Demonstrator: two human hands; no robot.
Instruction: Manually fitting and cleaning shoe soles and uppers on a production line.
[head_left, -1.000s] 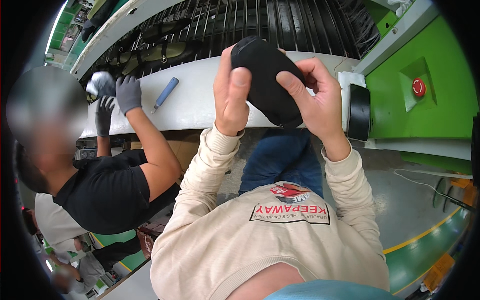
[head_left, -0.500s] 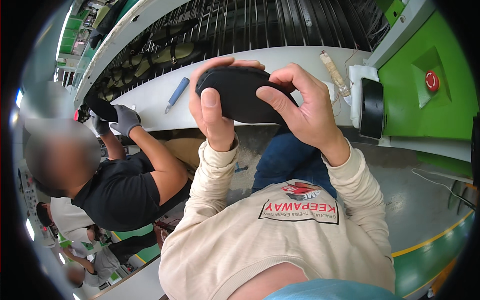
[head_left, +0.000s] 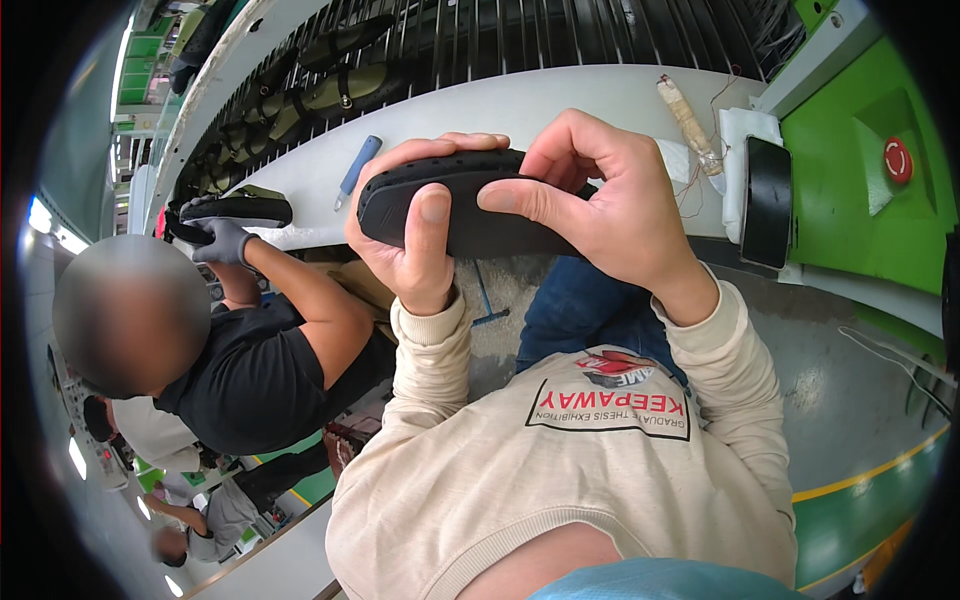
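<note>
You grip the black sole (head_left: 462,200) in both hands above the white bench (head_left: 560,100): left hand (head_left: 410,235) wraps its end, thumb pressing the edge, right hand (head_left: 610,215) pinches the rim, likely steadying it for inspection.

White bench (head_left: 560,105): blue-handled tool (head_left: 357,168), wrapped thread bundle (head_left: 690,125), black phone (head_left: 767,200) on white cloth. Green panel w/ red button (head_left: 897,160) at right. Co-worker's grey-gloved hand (head_left: 222,240) on dark piece, left.
</note>
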